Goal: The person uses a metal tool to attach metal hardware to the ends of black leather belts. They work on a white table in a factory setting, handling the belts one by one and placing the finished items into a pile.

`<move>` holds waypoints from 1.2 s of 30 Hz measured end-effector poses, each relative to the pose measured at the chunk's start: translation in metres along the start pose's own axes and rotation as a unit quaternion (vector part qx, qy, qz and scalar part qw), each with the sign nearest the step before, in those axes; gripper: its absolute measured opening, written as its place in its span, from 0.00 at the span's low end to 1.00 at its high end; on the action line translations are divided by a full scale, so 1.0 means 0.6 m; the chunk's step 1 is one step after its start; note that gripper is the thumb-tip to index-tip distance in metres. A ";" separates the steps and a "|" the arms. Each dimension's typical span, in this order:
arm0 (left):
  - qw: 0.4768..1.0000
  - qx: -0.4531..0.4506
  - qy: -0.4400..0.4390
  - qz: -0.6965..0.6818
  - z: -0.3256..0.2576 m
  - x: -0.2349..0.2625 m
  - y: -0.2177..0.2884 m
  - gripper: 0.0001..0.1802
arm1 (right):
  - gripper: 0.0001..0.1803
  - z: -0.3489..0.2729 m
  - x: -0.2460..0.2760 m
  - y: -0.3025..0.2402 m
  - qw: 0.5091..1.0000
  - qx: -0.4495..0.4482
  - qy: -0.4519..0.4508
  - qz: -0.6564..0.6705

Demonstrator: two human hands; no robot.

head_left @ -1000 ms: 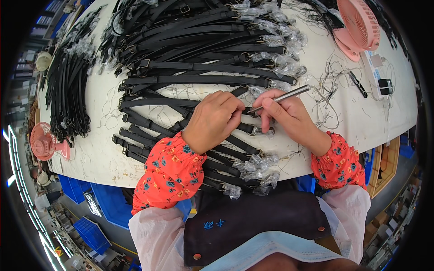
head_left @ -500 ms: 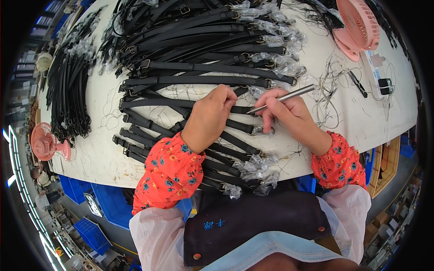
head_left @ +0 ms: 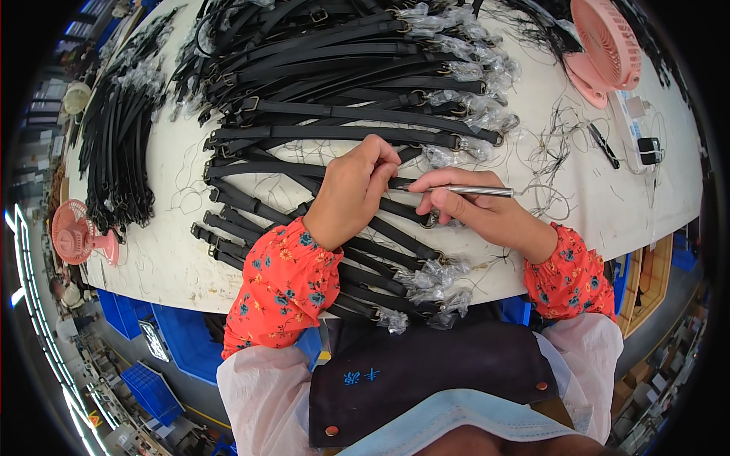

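My left hand (head_left: pixel 351 191) is closed, thumb and forefinger pinched together just above a black strap (head_left: pixel 285 168) that runs beneath it. What the fingertips pinch is too small to make out. My right hand (head_left: pixel 479 209) grips a slim silver pen-shaped tool (head_left: pixel 487 191). The tool lies nearly level, its thin end pointing left at the strap beside my left fingertips. More black straps with metal buckles lie below my hands, some crossing each other. Clear plastic wrap (head_left: pixel 437 279) covers their right ends.
A thick pile of black straps (head_left: pixel 319 76) spreads beyond my hands, another bundle (head_left: pixel 118 152) at the far left. Pink fans (head_left: pixel 72 232) (head_left: pixel 604 45) stand left and back right. Loose threads, a black pen-like item (head_left: pixel 603 146) and a white power strip (head_left: pixel 630 125) lie at right.
The tool has swung from a steep slant to nearly level, its thin end moving left toward my left fingertips. My right hand has turned with it; the left has barely moved.
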State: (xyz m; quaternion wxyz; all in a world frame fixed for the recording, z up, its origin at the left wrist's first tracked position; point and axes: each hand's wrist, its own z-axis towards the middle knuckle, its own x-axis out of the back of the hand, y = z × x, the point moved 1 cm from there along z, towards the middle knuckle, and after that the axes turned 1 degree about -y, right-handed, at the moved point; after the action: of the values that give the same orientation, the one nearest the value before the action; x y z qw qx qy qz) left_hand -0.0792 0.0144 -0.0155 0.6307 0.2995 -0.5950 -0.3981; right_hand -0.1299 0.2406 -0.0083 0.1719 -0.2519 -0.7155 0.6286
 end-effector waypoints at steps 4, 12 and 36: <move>1.000 -0.001 0.002 -0.007 0.001 -0.002 -0.003 0.03 | 0.17 0.001 -0.001 0.003 1.000 -0.001 0.002 -0.006; 1.000 0.005 0.005 -0.015 -0.001 -0.001 -0.003 0.02 | 0.17 0.001 -0.001 -0.002 1.000 0.005 -0.001 -0.008; 0.875 0.114 0.053 -0.468 0.007 0.058 -0.027 0.03 | 0.16 0.000 0.000 -0.005 0.999 0.035 -0.015 -0.010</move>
State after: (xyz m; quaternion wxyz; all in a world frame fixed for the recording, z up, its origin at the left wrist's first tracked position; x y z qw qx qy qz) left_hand -0.0869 -0.0231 -0.0108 0.3624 0.6333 -0.3925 -0.5599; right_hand -0.1302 0.2404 -0.0055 0.1762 -0.2289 -0.6983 0.6549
